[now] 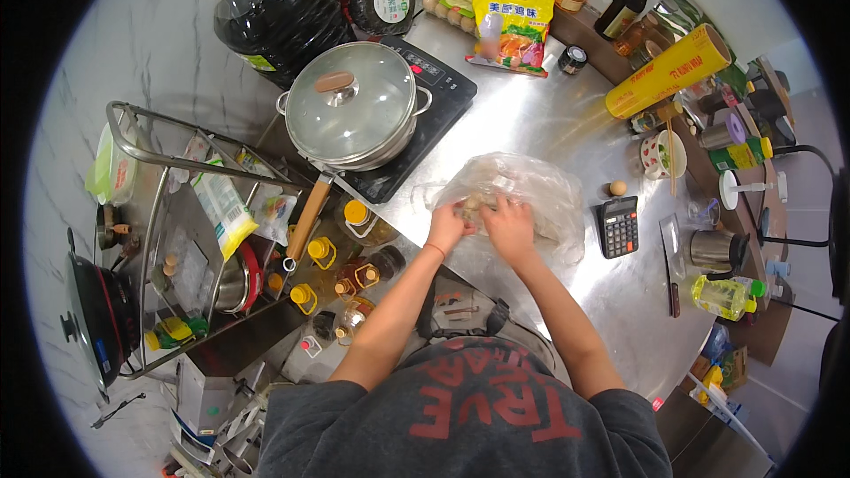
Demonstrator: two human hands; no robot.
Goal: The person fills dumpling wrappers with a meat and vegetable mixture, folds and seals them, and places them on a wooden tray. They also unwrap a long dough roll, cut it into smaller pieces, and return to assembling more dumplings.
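A large clear plastic bag [551, 206] with pale, lumpy contents lies on the steel worktop [597, 292] in front of me. My left hand [451, 229] grips the bag's near left edge. Beside it, my right hand [510, 226] rests on the bag with fingers bent at its opening; whether it pinches the film is unclear. The contents are partly hidden by the film and my fingers. To the right of the bag are a black calculator [619, 227] and a brown egg [617, 187].
A glass-lidded pan [352, 106] sits on an induction cooker [431, 126] at the upper left. A knife [672, 265] lies at the right, near a bowl with chopsticks [663, 155]. A yellow seasoning bag [512, 23] and a cling film roll [667, 72] stand farther back.
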